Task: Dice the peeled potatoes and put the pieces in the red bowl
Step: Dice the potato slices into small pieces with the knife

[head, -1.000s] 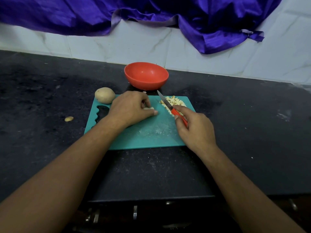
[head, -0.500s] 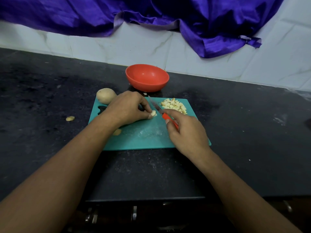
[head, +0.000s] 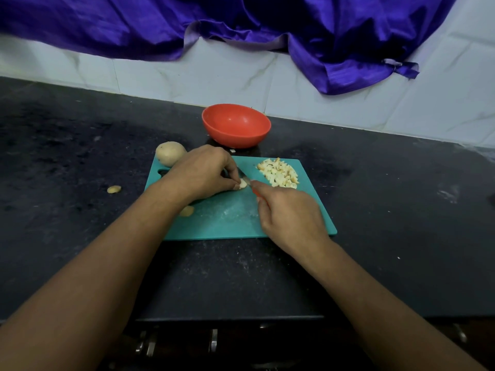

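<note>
On the board (head: 227, 220), the left hand (head: 203, 171) pinches a small potato piece (head: 243, 185) in its grip, while the right hand (head: 290, 216) holds a knife (head: 246, 179) in its grip against the piece. Diced pieces (head: 278, 173) lie at the board's far right corner, and the red bowl (head: 235, 125) stands just beyond the board.

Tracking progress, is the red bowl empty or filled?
Empty: the red bowl shows only bare red inside; the diced pieces lie heaped on the cutting board.
</note>
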